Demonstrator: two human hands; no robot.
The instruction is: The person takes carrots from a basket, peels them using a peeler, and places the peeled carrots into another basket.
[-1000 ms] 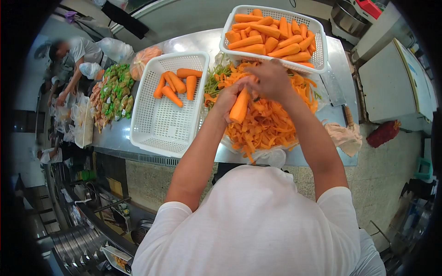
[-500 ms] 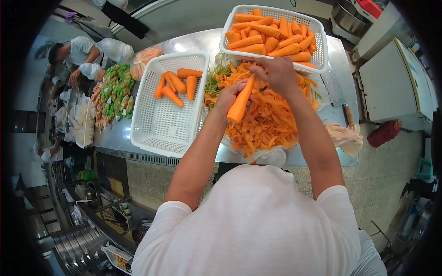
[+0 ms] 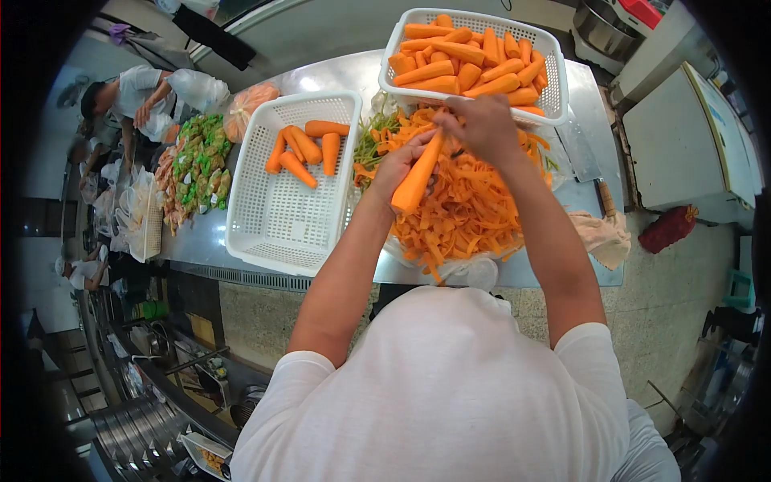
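Note:
My left hand (image 3: 393, 169) is wrapped round a peeled-looking carrot (image 3: 413, 186), its thick end pointing down toward me. At the carrot's upper, thin end is my right hand (image 3: 485, 130), its fingers curled; whatever it grips is hidden. Under both hands lies a heap of orange carrot peelings (image 3: 474, 217), with green stems (image 3: 372, 138) along its left side. To the left, a white basket (image 3: 293, 225) holds several carrots (image 3: 297, 143). Just beyond my right hand, another white basket (image 3: 562, 84) is piled with carrots (image 3: 462, 52).
A cleaver (image 3: 581, 153) and a crumpled cloth (image 3: 604, 237) lie on the metal table's right side. Green-and-orange bagged items (image 3: 201, 165) and an orange-filled bag (image 3: 250, 108) are at the left end. A co-worker (image 3: 136, 92) is beyond them. A white cabinet (image 3: 683, 145) stands at right.
Both hands keep nearly the same pose around the carrot. The view shifts slightly, and the co-worker at the far left has moved their arms.

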